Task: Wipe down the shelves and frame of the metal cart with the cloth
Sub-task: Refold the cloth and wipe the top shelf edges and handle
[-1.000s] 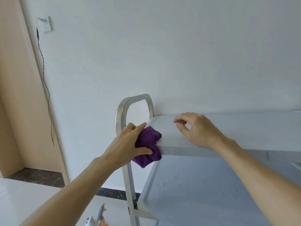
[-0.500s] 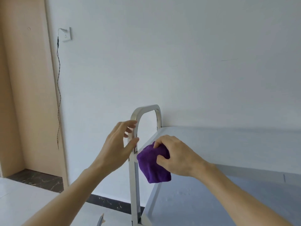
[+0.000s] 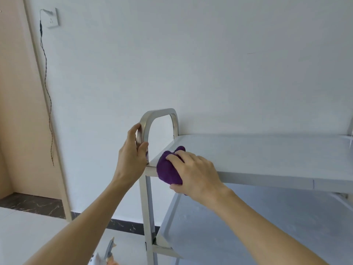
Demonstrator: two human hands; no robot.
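Observation:
The metal cart's top shelf (image 3: 257,155) runs from centre to the right edge, with a lower shelf (image 3: 219,230) beneath it. Its arched handle (image 3: 160,113) rises at the shelf's left end above an upright leg (image 3: 149,207). My left hand (image 3: 131,157) grips the near side of the handle, fingers curled round the bar. My right hand (image 3: 194,173) holds a bunched purple cloth (image 3: 167,169) against the near left corner of the top shelf, the cloth draped over the front edge.
A white wall stands directly behind the cart. A wall socket (image 3: 51,18) with a dangling dark cable (image 3: 46,88) is at upper left beside a beige door frame (image 3: 23,111). Small objects (image 3: 103,259) lie on the floor near the cart's leg.
The cloth passed from my left hand to my right. My left hand moved up and closed on the handle bar, and my right hand brought the cloth onto the shelf corner.

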